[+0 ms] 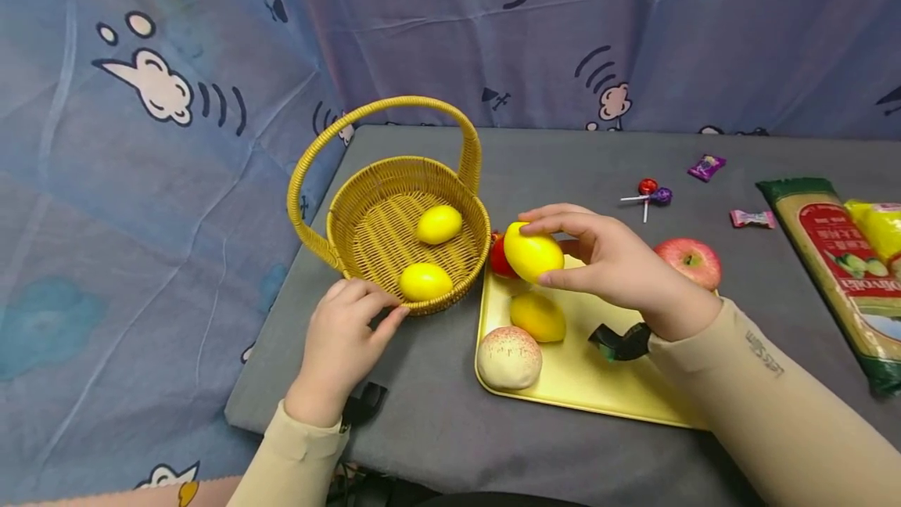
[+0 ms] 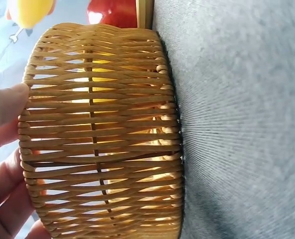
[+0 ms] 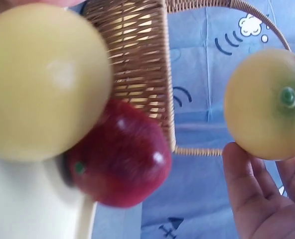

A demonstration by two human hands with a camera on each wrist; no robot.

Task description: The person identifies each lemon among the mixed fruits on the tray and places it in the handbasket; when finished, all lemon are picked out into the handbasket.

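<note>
My right hand (image 1: pixel 598 257) holds a lemon (image 1: pixel 533 252) with a green stem nub over the left end of the yellow tray (image 1: pixel 598 397). Thumb and fingers of my left hand (image 1: pixel 352 327) pinch the near rim of the woven basket (image 1: pixel 338 210), whose handle stands upright. Two lemons lie inside it, one farther back (image 1: pixel 439 224) and one by the near wall (image 1: pixel 425 282). Below the right hand, a yellow fruit (image 1: pixel 538 317) and a peach (image 1: pixel 510 358) rest on the tray. A dark red fruit (image 3: pixel 125 154) sits at the tray edge beside the basket, partly hidden in the head view.
A red apple (image 1: pixel 690 262) sits at the tray's right side. Farther back lie two lollipops (image 1: pixel 647 192), a purple wrapped candy (image 1: pixel 707 167) and a pink one (image 1: pixel 752 218). A long printed food bag (image 1: pixel 838 272) and a yellow packet (image 1: pixel 876 229) are at the right.
</note>
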